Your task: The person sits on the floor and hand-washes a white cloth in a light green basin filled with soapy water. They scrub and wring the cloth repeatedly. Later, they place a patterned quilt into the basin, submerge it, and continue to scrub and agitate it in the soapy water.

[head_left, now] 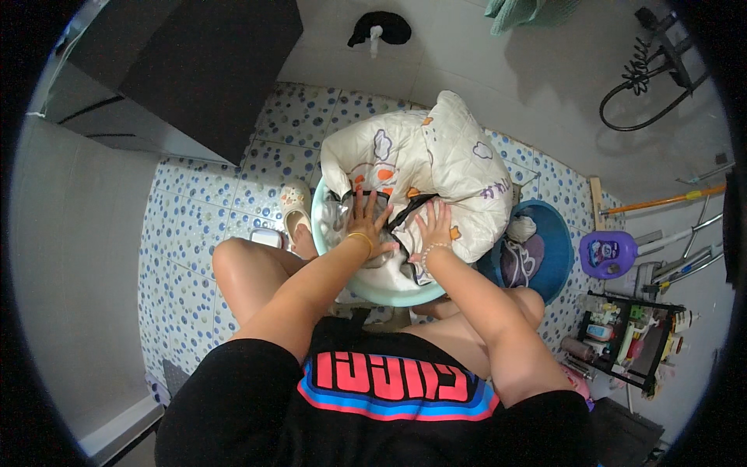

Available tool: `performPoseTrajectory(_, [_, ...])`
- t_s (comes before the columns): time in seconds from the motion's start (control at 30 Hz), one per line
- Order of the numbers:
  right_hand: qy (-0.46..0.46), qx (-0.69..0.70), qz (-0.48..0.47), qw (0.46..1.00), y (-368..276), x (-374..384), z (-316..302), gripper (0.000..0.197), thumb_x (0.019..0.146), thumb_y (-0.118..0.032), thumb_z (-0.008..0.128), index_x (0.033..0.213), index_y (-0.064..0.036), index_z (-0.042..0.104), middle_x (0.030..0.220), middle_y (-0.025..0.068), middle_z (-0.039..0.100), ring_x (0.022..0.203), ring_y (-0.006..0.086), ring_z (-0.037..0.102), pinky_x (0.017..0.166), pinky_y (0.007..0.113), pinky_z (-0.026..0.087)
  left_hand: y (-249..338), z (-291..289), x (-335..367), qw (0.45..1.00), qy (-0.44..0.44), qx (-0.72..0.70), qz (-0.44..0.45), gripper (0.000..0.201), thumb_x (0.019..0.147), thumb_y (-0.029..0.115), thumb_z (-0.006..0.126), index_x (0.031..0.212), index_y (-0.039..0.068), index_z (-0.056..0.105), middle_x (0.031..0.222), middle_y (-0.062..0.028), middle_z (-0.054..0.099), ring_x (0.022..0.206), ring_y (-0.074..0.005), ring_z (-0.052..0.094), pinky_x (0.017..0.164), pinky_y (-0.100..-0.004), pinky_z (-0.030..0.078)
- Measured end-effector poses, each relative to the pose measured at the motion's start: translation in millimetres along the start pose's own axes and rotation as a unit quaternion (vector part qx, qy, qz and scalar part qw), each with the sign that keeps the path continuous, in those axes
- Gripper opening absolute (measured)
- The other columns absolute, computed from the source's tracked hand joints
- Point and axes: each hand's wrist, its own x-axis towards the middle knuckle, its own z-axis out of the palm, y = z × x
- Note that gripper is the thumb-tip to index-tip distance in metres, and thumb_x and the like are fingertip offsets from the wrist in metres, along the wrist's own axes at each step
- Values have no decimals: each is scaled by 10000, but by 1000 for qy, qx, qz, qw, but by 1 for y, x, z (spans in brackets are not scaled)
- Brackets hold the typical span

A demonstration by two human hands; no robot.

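Observation:
A pale green basin [389, 296] stands on the floor between my knees. Heaped in it and rising over its far and right rim is a white quilted cover [459, 163] with cartoon prints and dark trim. My left hand [367, 226] lies on the fabric at the basin's left side, fingers spread, a yellow band on the wrist. Pressed on the cloth to its right is my right hand [434, 229], also with fingers apart and a beaded bracelet at the wrist. Dark-edged folds bunch between the two hands. Neither hand grasps anything that I can see.
A blue bucket [554, 249] with a shoe inside touches the basin's right side. Beyond it are a purple brush head [608, 254], long poles and a black shelf rack [630, 342] of bottles. A dark cabinet [187, 70] stands far left; a tap [375, 35] juts from the wall.

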Motion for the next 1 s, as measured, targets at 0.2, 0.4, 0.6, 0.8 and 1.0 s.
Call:
performPoseTrajectory(0.2, [15,-17,-29,999,-3,14,8,924,666,-703,391,1363,-194,61,1407,150,-26,1265,410,-59,960,589,-80,-3,15,19,997,-60,46,-10,771,755,398,530,1357,278,64,1392,-161,-131,1268,-381,-115,1032,-462,51])
performPoseTrajectory(0.4, [17,3,-22,1000,-5,20,18,861,701,-638,413,1360,-170,115,1402,171,1,1262,422,-51,959,589,-79,-2,10,28,963,-62,-241,-99,969,738,229,564,1301,106,-215,1395,-175,38,1272,-317,156,1054,-356,89])
performPoseTrajectory(0.6, [39,-35,0,999,-21,44,43,761,755,-534,409,1356,-150,144,1405,164,-9,1266,412,-61,979,553,-83,-7,24,81,928,1,-362,-85,768,658,257,644,1274,42,241,1275,-243,266,1175,-328,322,979,-397,263])
performPoseTrajectory(0.8, [22,-52,1,998,-21,41,38,629,827,-365,355,1347,-76,150,1404,163,-19,1274,390,-51,977,549,-90,8,1,72,840,50,-506,-188,530,776,290,543,1160,-38,384,1066,-208,519,1003,-321,501,842,-352,395])
performPoseTrajectory(1.0, [35,-106,6,994,-20,34,32,625,842,-362,335,1333,-20,154,1396,189,-29,1269,402,-36,975,553,-85,23,-10,25,984,-167,-35,-50,541,807,332,491,1237,30,362,1304,-138,336,1228,-280,275,1005,-446,191])
